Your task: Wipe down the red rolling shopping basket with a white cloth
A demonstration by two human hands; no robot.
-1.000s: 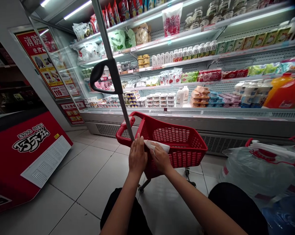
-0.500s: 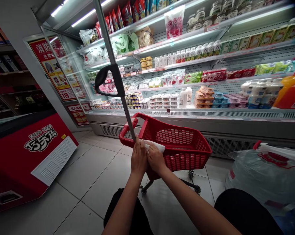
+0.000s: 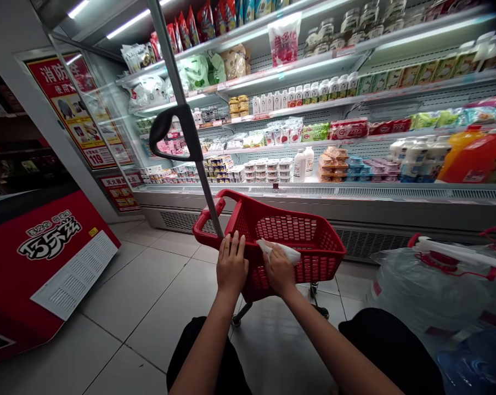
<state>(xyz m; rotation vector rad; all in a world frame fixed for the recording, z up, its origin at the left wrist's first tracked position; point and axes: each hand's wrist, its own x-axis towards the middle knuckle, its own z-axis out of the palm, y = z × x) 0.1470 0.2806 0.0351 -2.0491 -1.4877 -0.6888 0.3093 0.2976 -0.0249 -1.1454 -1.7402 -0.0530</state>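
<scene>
A red plastic shopping basket (image 3: pixel 314 247) on small wheels stands on the tiled floor before me, with a grey pole and black handle (image 3: pixel 169 126) rising from its near left corner. My left hand (image 3: pixel 231 266) grips the basket's near rim beside the pole's base, fingers over the edge. My right hand (image 3: pixel 277 267) presses a white cloth (image 3: pixel 281 250) against the near rim, just right of my left hand. The inside of the basket looks bare.
An open chiller (image 3: pixel 314 137) with several shelves of dairy and drinks runs across the back. A red freezer chest (image 3: pixel 42 258) stands at left. Large water jugs in plastic wrap (image 3: pixel 433 291) sit at right. My dark-trousered knees (image 3: pixel 396 351) are below.
My right hand has slid the white cloth to the right along the basket's rim. My left hand has stayed by the pole. The view has shifted slightly.
</scene>
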